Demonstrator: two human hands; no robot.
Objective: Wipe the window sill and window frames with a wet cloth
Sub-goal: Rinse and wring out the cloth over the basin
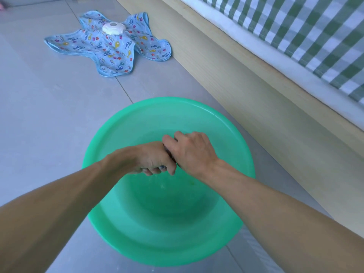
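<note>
Over a green plastic basin point(122, 229) on the floor, both my hands squeeze a small dark cloth point(171, 156). My left hand point(151, 158) grips its near end with curled fingers. My right hand point(192, 151) is wrapped round the far end. Only a thin dark strip of the cloth shows between the two hands; the rest is hidden inside my fists. The window sill and window frames are not in view.
The basin stands on grey floor tiles point(49, 115). A blue fish-patterned fabric mat point(106, 48) with a white round device point(114, 28) on it lies further away. A wooden bed frame point(246, 91) with a green checked sheet point(295, 32) runs along the right.
</note>
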